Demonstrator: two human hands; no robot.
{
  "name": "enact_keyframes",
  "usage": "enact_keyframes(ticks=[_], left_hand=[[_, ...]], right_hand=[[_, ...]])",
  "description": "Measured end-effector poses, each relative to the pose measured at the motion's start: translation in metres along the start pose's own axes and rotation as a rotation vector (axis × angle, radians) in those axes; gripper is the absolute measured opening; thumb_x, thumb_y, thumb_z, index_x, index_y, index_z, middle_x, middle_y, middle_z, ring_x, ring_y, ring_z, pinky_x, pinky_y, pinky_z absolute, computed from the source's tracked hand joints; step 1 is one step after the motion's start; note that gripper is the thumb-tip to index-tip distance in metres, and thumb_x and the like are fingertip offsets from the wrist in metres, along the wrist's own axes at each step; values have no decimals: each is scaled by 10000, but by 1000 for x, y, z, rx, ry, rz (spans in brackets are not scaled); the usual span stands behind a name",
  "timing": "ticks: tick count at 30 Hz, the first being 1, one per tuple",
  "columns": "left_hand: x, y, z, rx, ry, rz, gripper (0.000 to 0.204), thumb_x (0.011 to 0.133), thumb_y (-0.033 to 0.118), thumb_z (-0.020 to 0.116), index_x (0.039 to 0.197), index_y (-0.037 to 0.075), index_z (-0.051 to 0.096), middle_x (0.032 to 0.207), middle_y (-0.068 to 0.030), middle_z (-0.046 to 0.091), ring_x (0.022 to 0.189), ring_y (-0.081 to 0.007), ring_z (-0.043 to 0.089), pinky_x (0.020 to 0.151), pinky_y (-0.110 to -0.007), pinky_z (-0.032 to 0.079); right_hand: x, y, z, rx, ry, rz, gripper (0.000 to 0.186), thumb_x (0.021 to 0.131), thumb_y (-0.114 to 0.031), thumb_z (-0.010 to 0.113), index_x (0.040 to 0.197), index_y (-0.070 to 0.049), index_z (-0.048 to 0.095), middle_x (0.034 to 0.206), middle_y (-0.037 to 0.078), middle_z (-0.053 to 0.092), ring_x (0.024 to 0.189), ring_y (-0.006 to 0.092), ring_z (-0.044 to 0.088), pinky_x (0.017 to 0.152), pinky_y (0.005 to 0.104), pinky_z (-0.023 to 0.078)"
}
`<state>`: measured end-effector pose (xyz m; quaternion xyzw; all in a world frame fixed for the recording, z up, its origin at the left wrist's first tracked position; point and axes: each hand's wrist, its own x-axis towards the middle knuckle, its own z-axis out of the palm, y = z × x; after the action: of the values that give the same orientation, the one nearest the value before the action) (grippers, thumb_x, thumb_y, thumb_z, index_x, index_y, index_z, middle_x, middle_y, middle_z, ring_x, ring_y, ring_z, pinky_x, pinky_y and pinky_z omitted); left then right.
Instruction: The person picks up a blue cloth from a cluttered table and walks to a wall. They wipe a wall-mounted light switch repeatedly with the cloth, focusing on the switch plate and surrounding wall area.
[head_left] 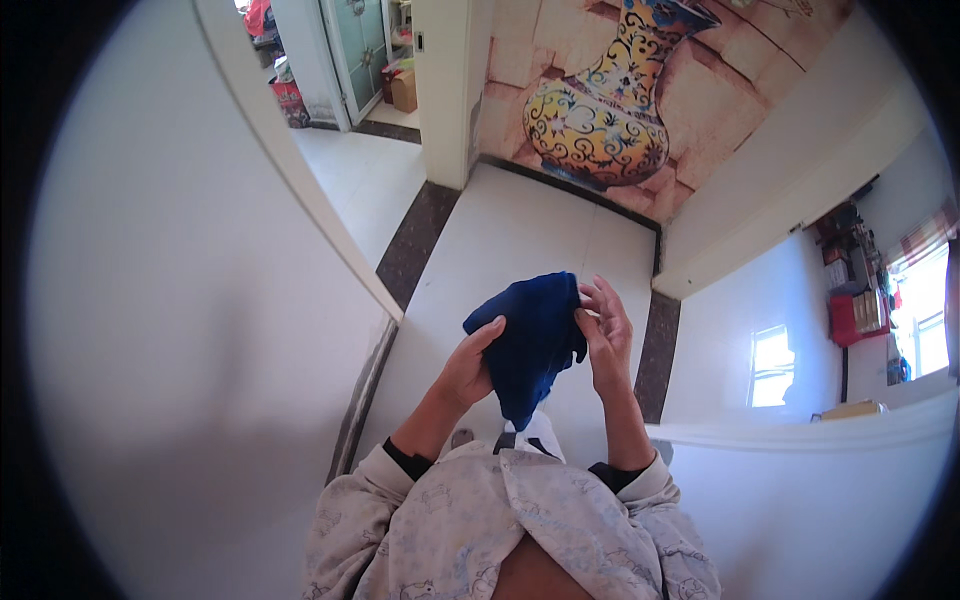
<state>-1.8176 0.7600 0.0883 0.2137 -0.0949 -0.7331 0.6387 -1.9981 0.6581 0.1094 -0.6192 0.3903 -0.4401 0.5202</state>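
A dark blue cloth, soft and folded over, hangs between my two hands in front of my body. It might be a garment, but its kind does not show. My left hand grips its left side, thumb on top and fingers hidden beneath. At the upper right edge my right hand pinches the fabric between thumb and fingers. The cloth's lower end tapers to a point above the white floor.
I stand in a narrow passage with a white wall on my left. Ahead is a wall picture of a patterned vase. Doorways open at the far left and the right. Dark threshold strips cross the pale tiled floor.
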Motion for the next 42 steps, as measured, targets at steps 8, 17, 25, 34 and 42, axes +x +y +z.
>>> enact_keyframes(ticks=[8,17,25,34,42], left_hand=[[174,81,-6,-88,104,152,484,1024,329,552,1401,29,509,1317,-141,636,1163,-273,646,999,-432,530],[276,194,-27,-191,163,448,464,1012,321,587,1382,46,541,1307,-106,649,1160,-242,648,1012,-417,519],[346,338,-89,-240,160,604,453,1019,299,571,1382,32,527,1301,-124,643,1148,-250,649,1006,-421,522],[423,487,-126,-243,259,733,476,1017,312,569,1391,24,509,1309,-127,633,1164,-251,634,1034,-418,499],[456,607,-174,-279,368,1007,437,1031,308,548,1364,25,535,1314,-129,634,1173,-248,629,1055,-411,479]], right_hand=[[206,28,17,-368,-305,-448,400,864,-13,682,1259,-58,639,1281,152,639,1174,315,596,1011,397,463],[406,40,115,-333,-667,-573,402,865,-22,675,1264,-25,625,1302,184,620,1200,360,571,1038,428,450],[544,56,247,-314,-758,-652,364,882,-9,652,1245,-4,632,1300,186,621,1188,357,577,1036,422,455],[688,53,372,-260,-827,-626,342,875,21,644,1216,0,652,1282,180,636,1174,352,601,1023,415,471],[797,67,519,-84,-1054,-769,339,860,-1,659,1199,-10,668,1245,165,663,1160,354,607,1013,417,475]])
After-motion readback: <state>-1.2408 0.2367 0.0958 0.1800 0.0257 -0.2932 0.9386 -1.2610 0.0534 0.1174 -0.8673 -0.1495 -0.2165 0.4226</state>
